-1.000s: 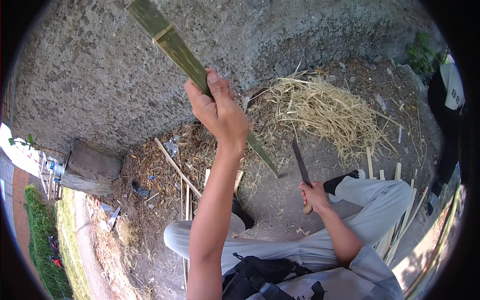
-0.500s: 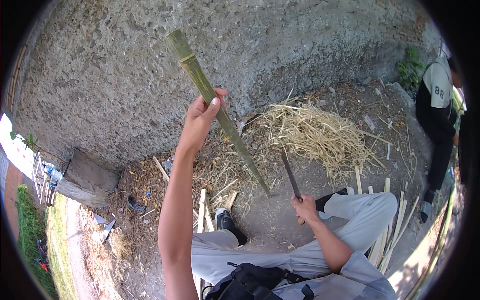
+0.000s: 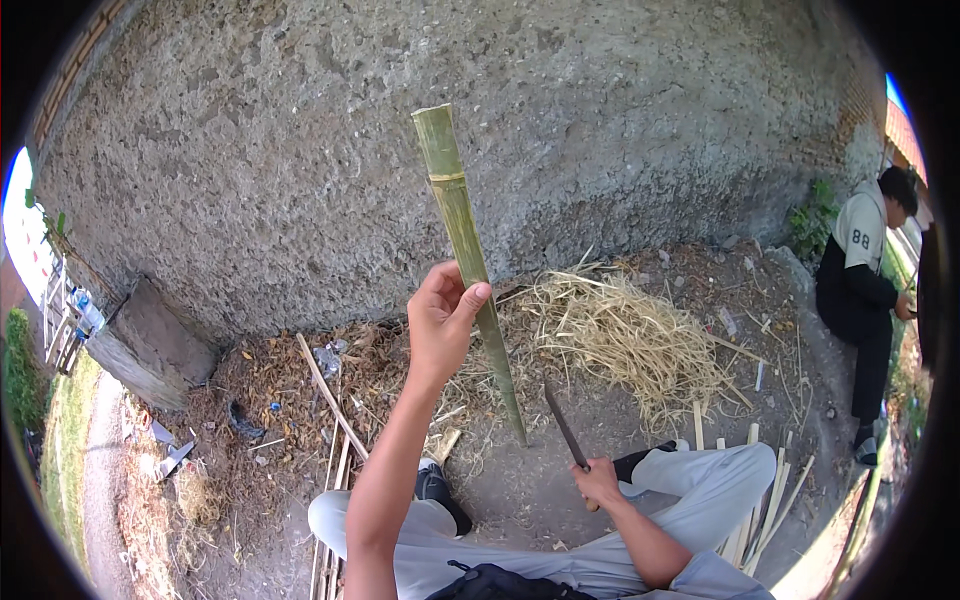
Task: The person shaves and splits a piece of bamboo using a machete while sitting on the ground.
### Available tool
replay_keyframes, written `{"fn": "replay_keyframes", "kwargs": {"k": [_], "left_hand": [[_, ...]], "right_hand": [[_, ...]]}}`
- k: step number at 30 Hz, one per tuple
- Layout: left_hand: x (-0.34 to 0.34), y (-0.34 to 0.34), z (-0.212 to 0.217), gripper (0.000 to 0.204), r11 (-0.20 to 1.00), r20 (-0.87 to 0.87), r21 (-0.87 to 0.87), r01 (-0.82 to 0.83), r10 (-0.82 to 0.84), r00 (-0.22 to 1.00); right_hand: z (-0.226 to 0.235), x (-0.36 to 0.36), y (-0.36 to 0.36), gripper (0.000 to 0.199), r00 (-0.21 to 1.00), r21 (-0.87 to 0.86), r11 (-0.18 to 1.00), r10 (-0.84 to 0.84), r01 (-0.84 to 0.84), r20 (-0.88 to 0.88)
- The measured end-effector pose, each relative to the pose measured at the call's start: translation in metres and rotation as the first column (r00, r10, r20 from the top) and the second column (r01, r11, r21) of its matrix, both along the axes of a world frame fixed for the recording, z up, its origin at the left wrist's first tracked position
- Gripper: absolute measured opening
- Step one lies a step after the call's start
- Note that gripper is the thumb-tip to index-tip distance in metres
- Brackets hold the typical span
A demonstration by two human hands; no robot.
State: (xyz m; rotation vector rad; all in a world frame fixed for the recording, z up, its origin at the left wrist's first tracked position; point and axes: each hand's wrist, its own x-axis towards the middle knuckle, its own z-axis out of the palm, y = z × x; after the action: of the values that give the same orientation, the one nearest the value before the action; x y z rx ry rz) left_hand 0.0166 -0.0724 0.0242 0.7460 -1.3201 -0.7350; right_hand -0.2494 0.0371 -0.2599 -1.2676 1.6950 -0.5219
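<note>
My left hand (image 3: 446, 318) is raised in front of me, closed around a long green bamboo strip (image 3: 462, 222). The strip stands nearly upright, wide at the top with a node ring below its top end, and narrows to a point low down. My right hand (image 3: 598, 483), by my right knee, grips a knife (image 3: 566, 425) with a long dark blade and a wooden handle. The blade points up and away to the left, apart from the bamboo.
A pile of pale shavings (image 3: 640, 340) lies against the rough grey wall (image 3: 620, 130). Pale split strips (image 3: 772, 510) lie beside my right leg, others (image 3: 335, 490) by my left. A concrete block (image 3: 155, 345) stands at left. Another person (image 3: 860, 290) sits at far right.
The bamboo strip has turned more upright, and my left hand has shifted right and lower in the view. My right hand still holds the knife, now lower. The whole view has tilted upward.
</note>
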Motion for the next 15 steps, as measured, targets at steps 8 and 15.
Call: {"fn": "replay_keyframes", "kwargs": {"k": [8, 15], "left_hand": [[0.011, 0.016, -0.001, 0.022, 0.999, -0.109, 0.03, -0.013, 0.016, 0.994], [0.008, 0.017, 0.006, 0.021, 0.995, -0.03, 0.096, 0.01, -0.007, 1.0]], "right_hand": [[0.02, 0.004, -0.003, 0.029, 0.999, -0.017, 0.999, -0.049, 0.049, -0.01], [0.196, 0.062, -0.07, 0.029, 0.959, -0.428, 0.903, 0.139, -0.022, 0.245]]}}
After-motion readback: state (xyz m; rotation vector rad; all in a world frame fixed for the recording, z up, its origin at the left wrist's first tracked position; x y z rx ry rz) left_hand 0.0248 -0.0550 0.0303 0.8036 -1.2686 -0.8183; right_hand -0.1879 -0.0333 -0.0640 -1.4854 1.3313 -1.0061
